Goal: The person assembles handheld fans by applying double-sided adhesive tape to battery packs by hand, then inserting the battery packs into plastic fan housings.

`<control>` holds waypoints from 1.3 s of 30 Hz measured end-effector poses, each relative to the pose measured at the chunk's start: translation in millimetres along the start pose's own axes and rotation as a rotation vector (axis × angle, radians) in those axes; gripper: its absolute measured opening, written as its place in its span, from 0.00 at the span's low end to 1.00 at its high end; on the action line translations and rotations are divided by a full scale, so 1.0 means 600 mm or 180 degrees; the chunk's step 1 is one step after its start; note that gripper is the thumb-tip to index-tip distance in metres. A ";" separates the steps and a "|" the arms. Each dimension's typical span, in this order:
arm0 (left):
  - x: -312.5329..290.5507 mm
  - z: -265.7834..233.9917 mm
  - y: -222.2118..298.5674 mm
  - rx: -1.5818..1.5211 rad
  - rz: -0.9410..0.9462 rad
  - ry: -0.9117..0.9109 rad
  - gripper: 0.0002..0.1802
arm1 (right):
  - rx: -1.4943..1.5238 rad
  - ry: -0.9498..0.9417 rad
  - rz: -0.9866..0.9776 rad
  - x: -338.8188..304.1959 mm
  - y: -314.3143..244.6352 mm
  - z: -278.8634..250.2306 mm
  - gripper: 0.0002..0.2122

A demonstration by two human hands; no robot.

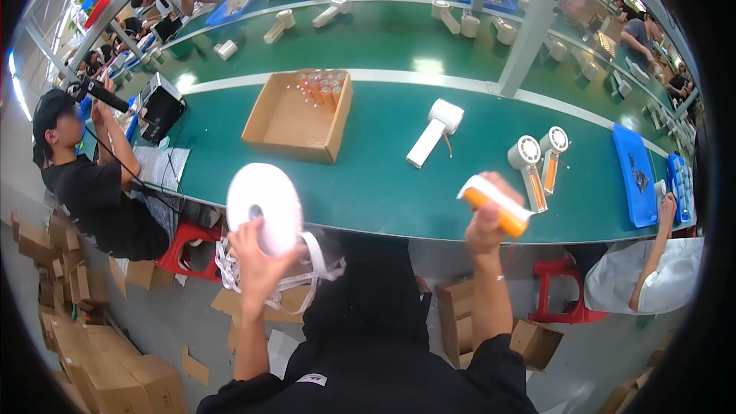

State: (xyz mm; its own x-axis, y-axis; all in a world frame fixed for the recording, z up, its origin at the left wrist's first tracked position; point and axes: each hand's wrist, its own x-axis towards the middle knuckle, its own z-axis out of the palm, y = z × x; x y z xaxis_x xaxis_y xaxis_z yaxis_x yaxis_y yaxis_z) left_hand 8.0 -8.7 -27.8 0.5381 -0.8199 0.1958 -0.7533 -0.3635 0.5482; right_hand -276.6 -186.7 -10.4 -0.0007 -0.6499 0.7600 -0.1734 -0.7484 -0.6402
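Observation:
My left hand (264,268) grips a large white roll of tape (267,188) by its lower edge, near the table's front edge. A loose white strip (314,254) hangs from the roll's lower right. In my right hand (483,234) is an orange cylinder (512,222), probably a battery, with a white strip (497,195) along its upper side. Beyond that hand lie two white handheld fans (524,152) (553,140), orange showing in their opened handles. Another white fan (435,132) rests at mid-table with a short wire sticking out.
A cardboard box (264,126) with several orange cylinders (328,86) stands on the green table (383,199). A blue tray (635,176) lies at the right. Co-workers sit left and right by red stools (188,249) (553,291). A metal post (529,38) rises behind. Cartons (115,360) cover the floor at left.

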 end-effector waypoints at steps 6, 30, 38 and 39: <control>0.101 0.044 -0.077 0.0976 0.0192 -0.0123 0.43 | 0.0291 -0.0150 0.1176 -0.063 0.056 -0.057 0.24; 0.665 0.585 0.567 0.0449 0.2053 -0.0697 0.25 | -0.0219 -0.0895 0.2180 -0.046 0.129 -0.125 0.13; 0.715 0.655 0.593 0.1037 0.2325 -0.0539 0.15 | -0.0399 -0.0908 0.2236 -0.047 0.128 -0.127 0.15; 0.716 0.649 0.592 0.1139 0.2492 -0.0362 0.12 | -0.0407 -0.0884 0.2252 -0.045 0.127 -0.127 0.15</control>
State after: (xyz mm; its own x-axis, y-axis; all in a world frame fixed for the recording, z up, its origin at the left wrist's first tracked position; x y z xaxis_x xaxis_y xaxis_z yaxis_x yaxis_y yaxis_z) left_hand -175.9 -662.2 -65.8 -0.2116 -0.9246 0.3168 -0.9750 0.2222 -0.0027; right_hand -364.8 -216.1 -71.3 0.0906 -0.9901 0.1074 -0.3362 -0.1320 -0.9325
